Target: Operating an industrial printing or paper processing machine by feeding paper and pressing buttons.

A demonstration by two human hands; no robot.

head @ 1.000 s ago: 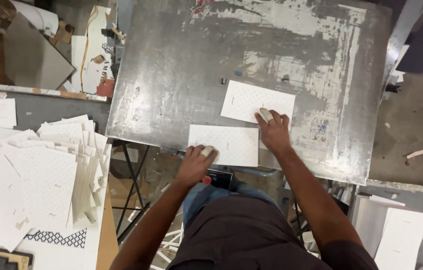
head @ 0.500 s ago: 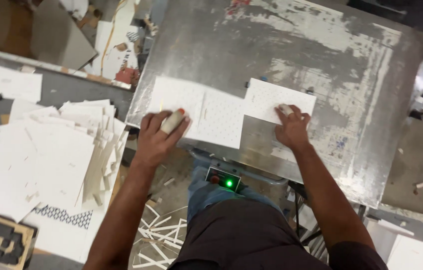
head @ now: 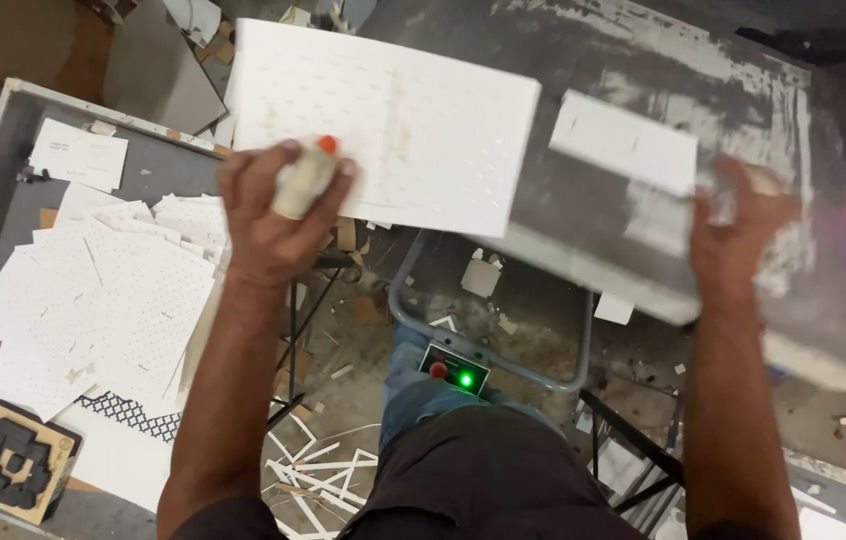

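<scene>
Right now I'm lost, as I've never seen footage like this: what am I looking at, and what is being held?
The view comes from a camera on a person's head, looking down at their own bare hands. The left hand, one finger wrapped in tape, holds a large white perforated sheet. The right hand, blurred, touches a smaller white card on a worn metal table. Left lies a pile of white sheets; below, a green light glows on a small box.

Left hand [head: 278,215] is gripping a big white perforated card sheet [head: 393,120] over the worn grey metal table [head: 743,110]. Right hand [head: 738,235] is resting by a smaller white card piece [head: 623,140], kinda blurry.
</scene>
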